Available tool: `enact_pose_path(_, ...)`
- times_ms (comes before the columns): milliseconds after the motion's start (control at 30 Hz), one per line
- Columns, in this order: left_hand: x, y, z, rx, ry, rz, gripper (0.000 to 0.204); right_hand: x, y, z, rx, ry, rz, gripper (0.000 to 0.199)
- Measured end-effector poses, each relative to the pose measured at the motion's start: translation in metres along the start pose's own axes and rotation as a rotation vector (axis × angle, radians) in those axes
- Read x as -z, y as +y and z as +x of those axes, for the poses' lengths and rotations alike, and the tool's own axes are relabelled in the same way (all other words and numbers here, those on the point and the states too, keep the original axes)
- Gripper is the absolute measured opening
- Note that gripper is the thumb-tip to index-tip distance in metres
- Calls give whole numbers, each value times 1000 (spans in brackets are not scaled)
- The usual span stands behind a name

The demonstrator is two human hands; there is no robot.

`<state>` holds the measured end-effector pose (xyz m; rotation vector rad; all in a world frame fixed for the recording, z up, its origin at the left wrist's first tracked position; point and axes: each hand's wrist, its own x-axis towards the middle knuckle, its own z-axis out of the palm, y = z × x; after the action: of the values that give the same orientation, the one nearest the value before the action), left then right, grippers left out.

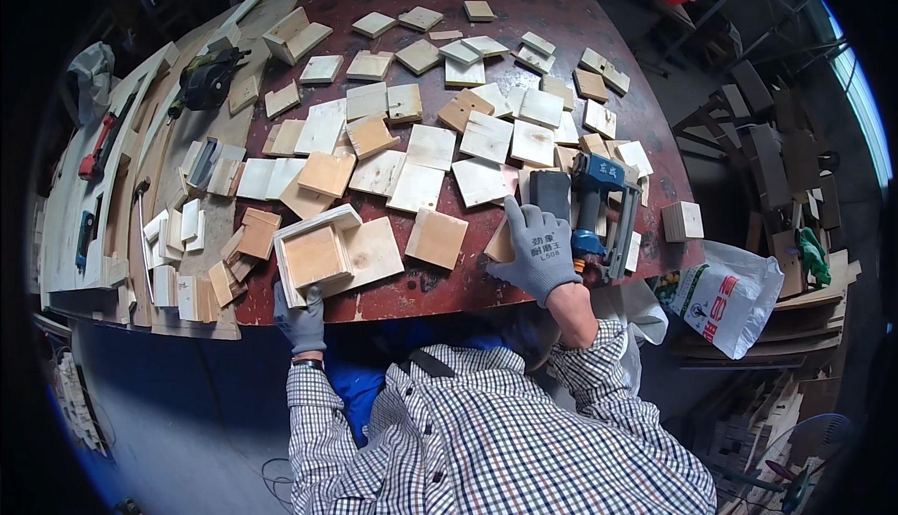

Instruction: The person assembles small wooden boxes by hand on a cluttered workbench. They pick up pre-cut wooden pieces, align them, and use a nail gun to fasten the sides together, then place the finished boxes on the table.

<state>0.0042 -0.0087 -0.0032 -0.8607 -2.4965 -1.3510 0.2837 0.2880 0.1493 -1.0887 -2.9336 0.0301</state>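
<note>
My left hand (301,320), in a grey work glove, grips the near edge of an assembly of light wooden boards (316,255) at the table's front. Its thumb lies against the front; some fingers are hidden by the wood. My gloved right hand (538,255) has its fingers spread over a small wooden block (500,242), its thumb and forefinger on either side; whether they press on it I cannot tell. Just right of this hand stands a blue nail gun (591,206) with a black end (549,195) toward my fingers. A square wooden piece (437,239) lies between the hands.
Many loose wooden squares (432,147) cover the dark red table (393,302). On the left, boards carry a dark power tool (208,80), a red-handled tool (96,148) and small stacked blocks (180,230). A white printed sack (725,300) hangs off the right edge.
</note>
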Motion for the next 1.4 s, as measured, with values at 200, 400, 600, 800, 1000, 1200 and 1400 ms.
enact_pose_path(200, 0, -1, 0, -6, -16, 12, 64, -40, -10, -8, 212, -62, -82, 106)
enact_pose_path(400, 0, -2, 2, -60, 13, 53, 62, -52, -22, 41, 25, 31, 94, 73)
enact_pose_path(600, -2, -2, 2, -86, 19, 76, 62, -61, 5, 94, -55, 77, -57, 68)
enact_pose_path(800, -4, -6, 3, -130, 23, 125, 61, -73, 30, 102, 275, 455, -161, 23)
enact_pose_path(1000, 0, 0, 1, -85, -9, 117, 57, -8, -57, 62, -48, 265, 1147, 25)
enact_pose_path(1200, 2, 2, 4, -86, 23, 93, 55, -36, -175, 66, -220, -285, 1487, 41)
enact_pose_path(1400, -1, 3, 1, -59, -3, 79, 58, -54, -200, 85, 48, -76, 667, 52)
